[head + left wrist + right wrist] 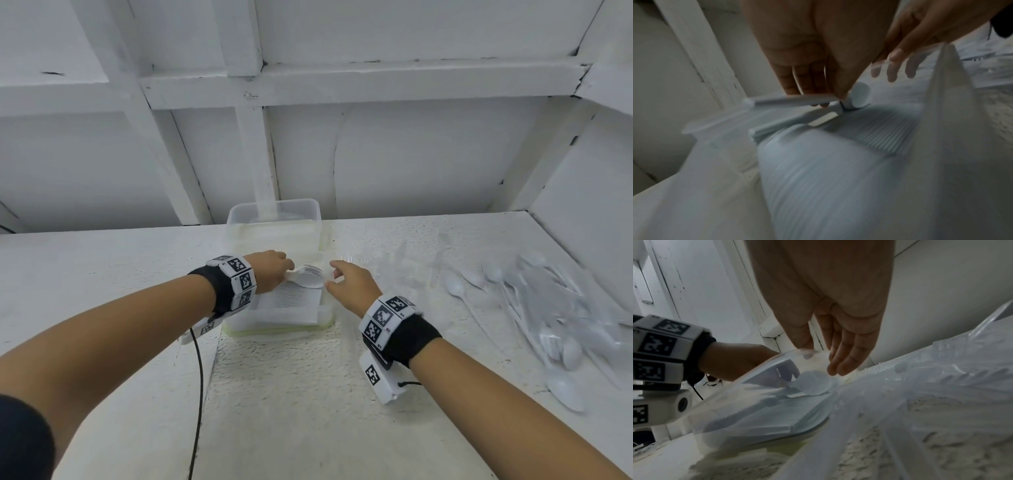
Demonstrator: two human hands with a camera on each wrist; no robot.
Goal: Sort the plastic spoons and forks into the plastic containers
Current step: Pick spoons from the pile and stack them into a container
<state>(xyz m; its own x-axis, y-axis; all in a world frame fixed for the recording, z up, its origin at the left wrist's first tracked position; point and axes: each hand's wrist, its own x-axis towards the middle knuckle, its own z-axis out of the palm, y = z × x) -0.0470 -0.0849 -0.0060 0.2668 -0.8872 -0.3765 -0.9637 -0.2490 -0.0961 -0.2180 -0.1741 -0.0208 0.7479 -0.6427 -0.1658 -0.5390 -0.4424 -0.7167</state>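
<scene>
My left hand [286, 270] reaches into the near clear container [274, 330] and pinches a small stack of white spoons [310, 277] by the handles, bowls pointing right. The left wrist view shows the left hand [830, 97] holding the handles [793, 99] above a dense row of stacked spoons [869, 129]. My right hand [334, 275] hovers open at the container's right rim, holding nothing; its fingers [846, 356] are straight just above the spoon bowl [813, 384]. A second clear container [274, 219] stands behind the first.
A loose pile of white spoons and forks [555, 308] lies at the right of the white table [291, 394]. Clear forks [376, 260] lie just right of the containers. White walls close off the back and the right. A black cable [198, 377] hangs from my left wrist.
</scene>
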